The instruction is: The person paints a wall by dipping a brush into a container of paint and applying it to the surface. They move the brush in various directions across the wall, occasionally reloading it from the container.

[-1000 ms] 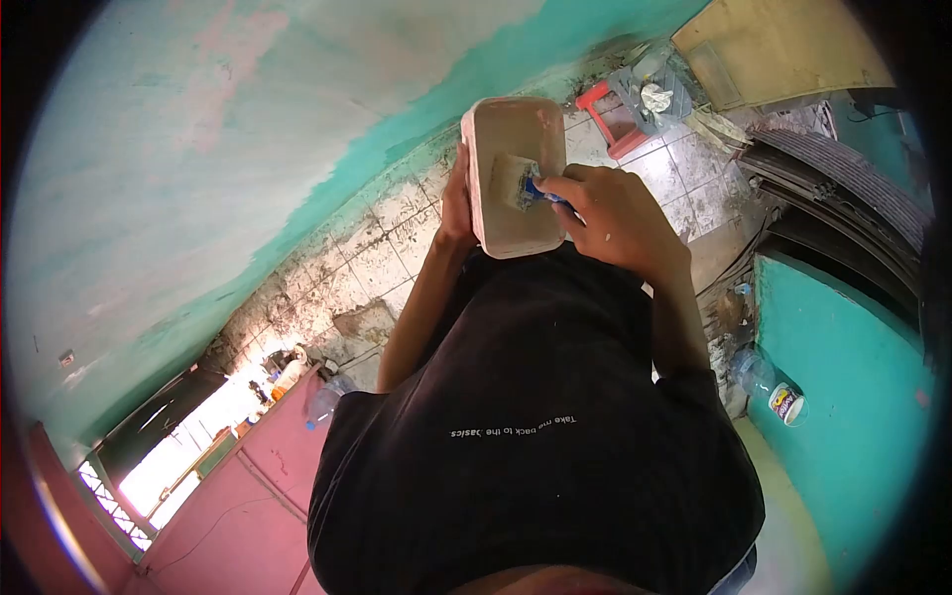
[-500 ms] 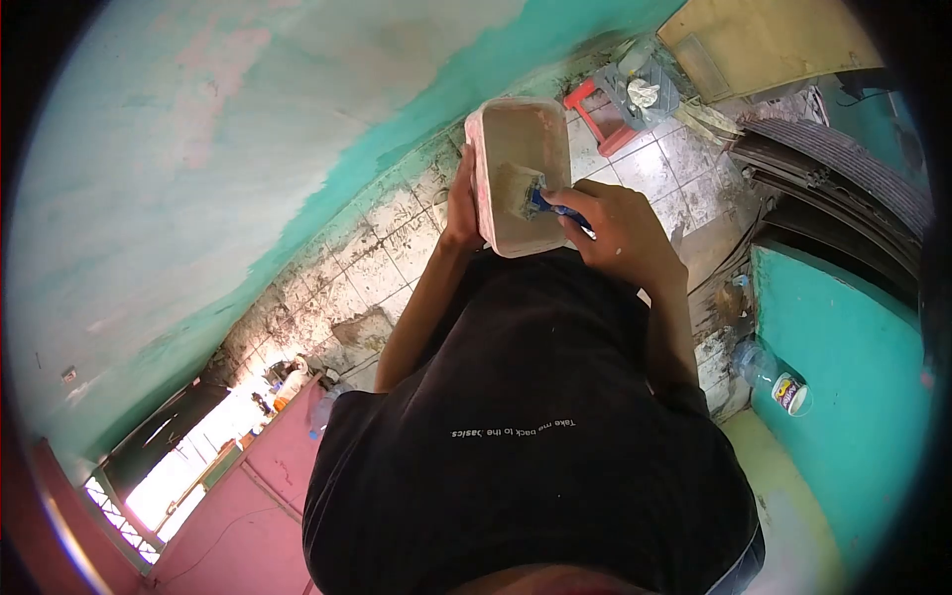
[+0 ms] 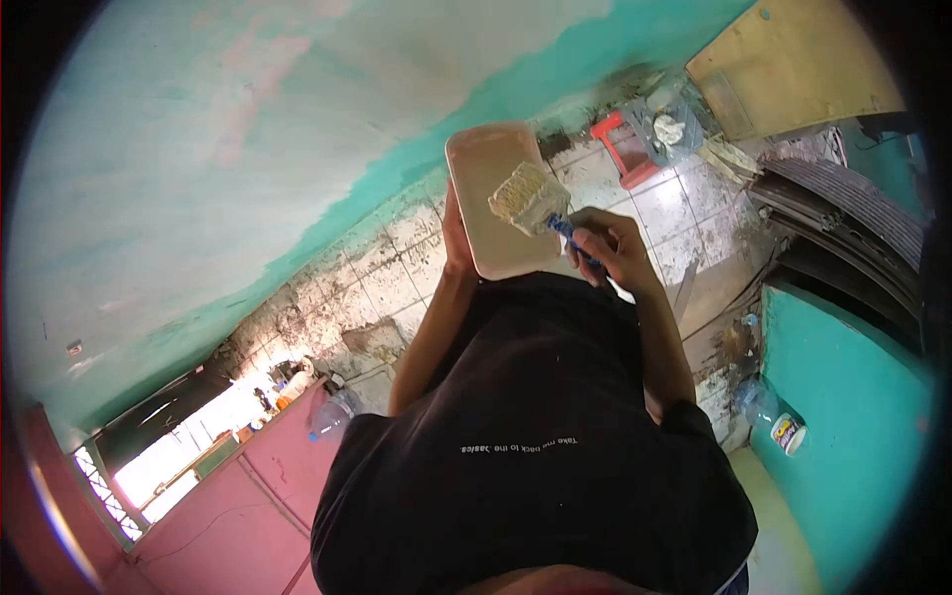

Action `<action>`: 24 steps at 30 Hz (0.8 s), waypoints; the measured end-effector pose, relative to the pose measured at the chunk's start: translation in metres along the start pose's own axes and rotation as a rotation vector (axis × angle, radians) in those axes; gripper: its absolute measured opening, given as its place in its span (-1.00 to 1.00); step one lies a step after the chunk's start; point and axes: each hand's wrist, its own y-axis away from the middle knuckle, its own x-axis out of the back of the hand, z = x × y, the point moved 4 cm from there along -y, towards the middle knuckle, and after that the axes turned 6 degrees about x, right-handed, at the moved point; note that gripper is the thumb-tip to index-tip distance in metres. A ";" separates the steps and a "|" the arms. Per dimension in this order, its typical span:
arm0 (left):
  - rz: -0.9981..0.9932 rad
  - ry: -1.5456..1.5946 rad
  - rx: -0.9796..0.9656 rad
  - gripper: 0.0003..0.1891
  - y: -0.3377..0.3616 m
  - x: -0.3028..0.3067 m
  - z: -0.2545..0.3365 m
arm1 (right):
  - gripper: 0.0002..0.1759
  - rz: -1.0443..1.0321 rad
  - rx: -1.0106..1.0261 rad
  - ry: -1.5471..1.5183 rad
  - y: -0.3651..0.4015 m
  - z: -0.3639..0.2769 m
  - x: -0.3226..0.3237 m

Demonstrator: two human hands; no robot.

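My left hand (image 3: 456, 236) grips a pale rectangular plastic tub (image 3: 484, 164) along its left side, with most of the fingers hidden behind it. Light-coloured paint coats the inside of the tub. My right hand (image 3: 612, 248) is closed around the blue handle of a wide paintbrush (image 3: 534, 201). Thick cream-white paint covers the bristles, which are over the tub and point up and left. Whether they touch the tub cannot be told.
A wall (image 3: 327, 129), part turquoise and part whitish, rises on the left. Beyond the tub, a red stool (image 3: 625, 159) stands on dirty tiles (image 3: 397, 268). Dark corrugated sheets (image 3: 843, 218), a turquoise panel (image 3: 843, 367) and a labelled container (image 3: 788, 434) are at right.
The brush has come up from inside the tub, its painted bristles now turned into view. My right hand has turned and shifted slightly down and right; the tub has tilted.
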 end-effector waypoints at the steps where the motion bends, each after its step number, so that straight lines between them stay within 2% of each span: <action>1: -0.011 -0.009 -0.010 -0.37 -0.001 0.005 0.004 | -0.79 0.004 0.003 0.038 -0.005 -0.004 -0.005; 5: 0.100 -0.060 -0.063 -0.41 0.009 0.050 0.014 | -0.79 0.055 0.081 0.004 -0.025 0.004 -0.011; 7: 0.096 0.064 -0.099 -0.41 0.016 0.056 0.026 | -0.79 0.063 0.114 0.016 -0.045 0.003 -0.012; 9: 0.136 0.097 -0.087 -0.41 0.019 0.080 0.039 | -0.77 0.168 0.100 0.081 -0.074 0.001 -0.010; 11: 0.175 0.112 -0.161 -0.39 0.031 0.095 0.054 | -0.75 0.178 0.155 0.104 -0.114 0.012 -0.005; 15: 0.254 0.082 -0.248 -0.43 0.049 0.104 0.093 | -0.71 0.186 0.111 0.255 -0.207 0.040 0.006; 18: 0.186 0.066 -0.283 -0.43 0.044 0.137 0.117 | -0.71 0.238 0.087 0.405 -0.275 0.044 0.016; 19: 0.194 0.040 -0.302 -0.45 0.041 0.138 0.127 | -0.71 0.250 0.075 0.494 -0.294 0.031 0.016; 21: 0.163 0.041 -0.311 -0.45 0.032 0.137 0.145 | -0.74 0.252 0.106 0.463 -0.330 -0.011 0.015; 23: 0.207 0.080 -0.310 -0.45 0.023 0.138 0.161 | -0.80 0.375 0.251 0.432 -0.349 -0.100 -0.001; 24: 0.233 0.027 -0.302 -0.45 0.021 0.131 0.169 | -0.67 0.361 0.299 0.474 -0.343 -0.161 -0.014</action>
